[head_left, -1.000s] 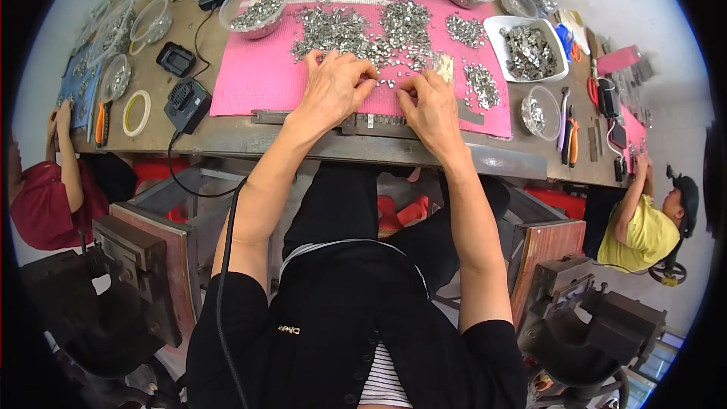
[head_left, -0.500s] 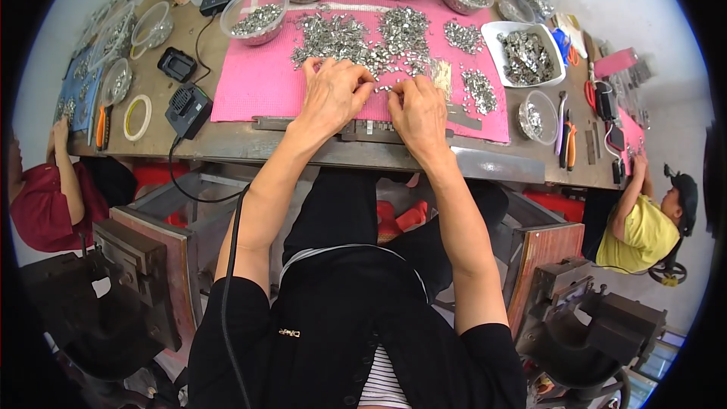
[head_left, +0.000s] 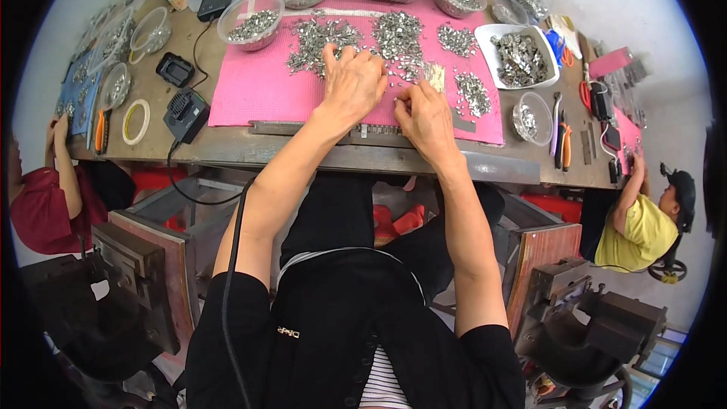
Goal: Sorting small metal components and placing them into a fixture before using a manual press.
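Note:
My left hand [head_left: 352, 85] reaches over the lower edge of a pile of small silver metal pieces [head_left: 314, 42], its fingers bent and spread, fingertips at the pieces. My right hand [head_left: 429, 123] is closed, thumb and fingertips together just above a narrow metal bar [head_left: 363, 131] at the table's front edge. Anything in that pinch is too small or hidden to make out. A second silver pile [head_left: 397, 34] lies ahead of both hands. Beside my right fingers is a small bundle of thin pale strips [head_left: 434, 76]. Everything rests on a pink mat [head_left: 242, 91].
Clear plastic tubs [head_left: 252, 23] of metal pieces line the far side. A white tray [head_left: 549, 76] of larger pieces, pliers [head_left: 564, 148] and a small tub [head_left: 532, 117] stand right. A charger [head_left: 186, 113] and tape roll [head_left: 136, 122] lie left. Two people [head_left: 640, 235] work at either side.
My left hand has moved forward and right, from beside the bar onto the metal pieces, its fingers spreading. The right hand has shifted slightly right and back, staying closed near the bar.

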Demonstrator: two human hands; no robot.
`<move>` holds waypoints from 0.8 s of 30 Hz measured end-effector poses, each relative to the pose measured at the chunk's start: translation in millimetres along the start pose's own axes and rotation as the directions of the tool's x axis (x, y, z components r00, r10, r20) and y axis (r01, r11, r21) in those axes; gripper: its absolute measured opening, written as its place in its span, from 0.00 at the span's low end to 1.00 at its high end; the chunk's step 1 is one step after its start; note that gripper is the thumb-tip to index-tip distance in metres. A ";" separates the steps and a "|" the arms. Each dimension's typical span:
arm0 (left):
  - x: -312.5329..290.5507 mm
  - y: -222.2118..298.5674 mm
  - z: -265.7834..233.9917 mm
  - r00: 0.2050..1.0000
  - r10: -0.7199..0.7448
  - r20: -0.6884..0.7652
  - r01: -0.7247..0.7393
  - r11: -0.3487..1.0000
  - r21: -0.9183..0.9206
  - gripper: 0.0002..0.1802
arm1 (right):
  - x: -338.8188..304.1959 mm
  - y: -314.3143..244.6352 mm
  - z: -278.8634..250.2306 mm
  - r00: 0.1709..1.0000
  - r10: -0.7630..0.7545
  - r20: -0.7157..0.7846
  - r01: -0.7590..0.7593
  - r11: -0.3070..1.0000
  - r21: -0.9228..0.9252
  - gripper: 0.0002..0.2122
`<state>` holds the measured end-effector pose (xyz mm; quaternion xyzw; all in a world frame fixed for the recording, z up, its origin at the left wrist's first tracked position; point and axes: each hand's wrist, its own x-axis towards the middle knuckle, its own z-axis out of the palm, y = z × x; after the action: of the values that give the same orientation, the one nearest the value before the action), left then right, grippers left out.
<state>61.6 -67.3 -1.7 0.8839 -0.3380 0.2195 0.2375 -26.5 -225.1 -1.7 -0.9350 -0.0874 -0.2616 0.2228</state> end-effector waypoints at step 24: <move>-12.9 -1.2 -7.5 0.999 -0.027 0.038 0.031 0.994 -0.109 0.05 | 1.6 0.9 -20.4 0.957 0.238 0.168 -0.282 0.900 0.332 0.09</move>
<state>52.1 -56.0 -3.2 0.8782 -0.3411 0.1810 0.2823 -34.1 -235.3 14.4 -0.8976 -0.0207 -0.1513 0.4135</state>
